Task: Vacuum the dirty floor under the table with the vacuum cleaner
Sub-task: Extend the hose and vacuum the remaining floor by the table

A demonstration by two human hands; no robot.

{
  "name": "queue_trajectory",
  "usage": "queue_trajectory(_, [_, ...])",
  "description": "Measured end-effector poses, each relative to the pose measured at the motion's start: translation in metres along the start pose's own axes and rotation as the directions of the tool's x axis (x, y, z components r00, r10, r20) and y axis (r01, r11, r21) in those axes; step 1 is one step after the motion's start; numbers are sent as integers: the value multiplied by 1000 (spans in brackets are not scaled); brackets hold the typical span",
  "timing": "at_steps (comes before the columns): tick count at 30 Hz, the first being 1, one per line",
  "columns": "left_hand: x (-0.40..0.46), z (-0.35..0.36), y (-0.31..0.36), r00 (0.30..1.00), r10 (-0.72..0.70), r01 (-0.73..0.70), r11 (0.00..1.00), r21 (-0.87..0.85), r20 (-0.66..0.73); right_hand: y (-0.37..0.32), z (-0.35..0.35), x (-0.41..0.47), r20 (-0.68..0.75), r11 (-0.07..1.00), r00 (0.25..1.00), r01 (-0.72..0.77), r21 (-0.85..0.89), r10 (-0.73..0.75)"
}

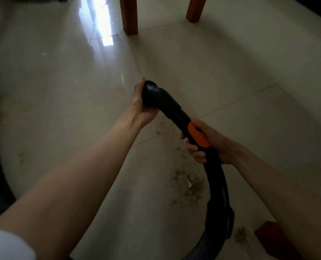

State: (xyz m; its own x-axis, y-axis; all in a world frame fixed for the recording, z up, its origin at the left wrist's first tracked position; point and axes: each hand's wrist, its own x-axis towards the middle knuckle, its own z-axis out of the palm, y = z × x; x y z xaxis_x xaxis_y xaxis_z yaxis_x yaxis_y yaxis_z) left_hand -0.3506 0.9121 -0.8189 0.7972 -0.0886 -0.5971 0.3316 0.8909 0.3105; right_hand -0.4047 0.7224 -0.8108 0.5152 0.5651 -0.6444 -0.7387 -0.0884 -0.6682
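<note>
Both hands [208, 145] clenched around vacuum handle [174, 107], dirt [189, 184] beneath, table legs [130, 15] beyond

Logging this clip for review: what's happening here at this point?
A person holds a vacuum cleaner handle in both hands. The left hand cups the open black nozzle end, and the right hand grips by the orange button. No floor head is attached. Brown dirt lies on the tiled floor below, and wooden table legs stand ahead.
</note>
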Motion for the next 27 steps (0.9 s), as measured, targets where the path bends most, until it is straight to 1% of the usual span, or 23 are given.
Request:
queue_trajectory(2, [3,3,2,1000,-7,8,998,59,-19,1,1,-1,-20,1000,1000,7,-19,-8])
queue_trajectory(7, [10,4,8,978,-59,102,972,211,-201,5,11,0,-137,986,987,67,-151,-88])
queue_trajectory(11, [9,8,9,950,-92,189,930,314,-300,9,16,-1,-217,959,965,85,-270,-147])
queue_trajectory(12, [9,8,8,950,-95,195,926,325,-298,9,16,-1,-224,953,962,87,-290,-156])
queue_trajectory(14, [8,6,7,968,-108,178,933,312,-228,7,15,-3,-199,962,970,88,-258,-142])
queue_trajectory(17, [4,0,9,989,-145,150,965,215,-39,1,6,-10,-135,990,988,62,-125,-79])
queue_trajectory(19, [2,-5,12,988,-122,108,984,143,94,0,0,-15,-101,997,993,53,-58,-58])
queue_trajectory(20, [1,-6,13,987,-108,95,990,108,120,-1,-2,-16,-90,998,994,53,-32,-55])
queue_trajectory(22, [2,-9,12,989,-95,90,995,51,114,-1,-2,-18,-85,999,995,50,-13,-51])
queue_trajectory(24, [3,-8,11,993,-99,94,993,78,59,1,1,-18,-101,998,994,42,-43,-46])
queue_trajectory(26, [4,-7,12,993,-109,117,973,198,-51,5,5,-16,-135,992,989,46,-114,-61])
queue_trajectory(27, [6,-7,14,986,-107,140,947,288,-128,8,7,-14,-160,986,984,50,-157,-75])
